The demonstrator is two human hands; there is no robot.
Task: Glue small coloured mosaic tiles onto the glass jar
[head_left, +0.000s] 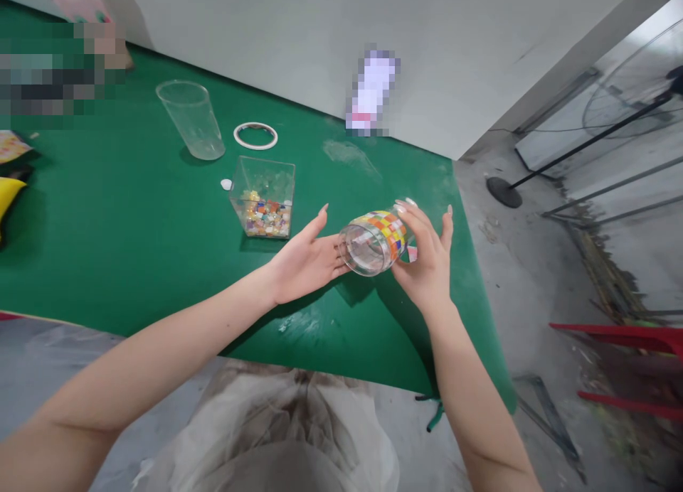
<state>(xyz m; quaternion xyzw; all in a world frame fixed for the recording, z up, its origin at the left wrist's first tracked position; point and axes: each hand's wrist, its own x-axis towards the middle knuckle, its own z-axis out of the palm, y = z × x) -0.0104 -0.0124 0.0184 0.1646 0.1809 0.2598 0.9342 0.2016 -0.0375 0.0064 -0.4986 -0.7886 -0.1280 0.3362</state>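
Note:
My right hand (428, 261) grips a clear glass jar (372, 242) by its far end, thumb below and fingers over the top. The jar lies tilted on its side in the air, its round end facing me and to the left. Squares of orange, yellow, white and blue tile cover part of its wall. My left hand (306, 263) is open, palm up, with the thumb raised and the fingers stretched toward the jar. Its fingertips are partly behind the glass; whether they touch it I cannot tell. Left of that hand stands a clear square container (267, 186) holding small coloured tiles.
A tall clear plastic cup (193, 122) and a white ring (255, 136) stand behind the container on the green table (133, 250). A small white piece (226, 185) lies beside it. A blurred phone-like screen (373, 90) leans at the wall. Yellow packaging (8, 197) is at left.

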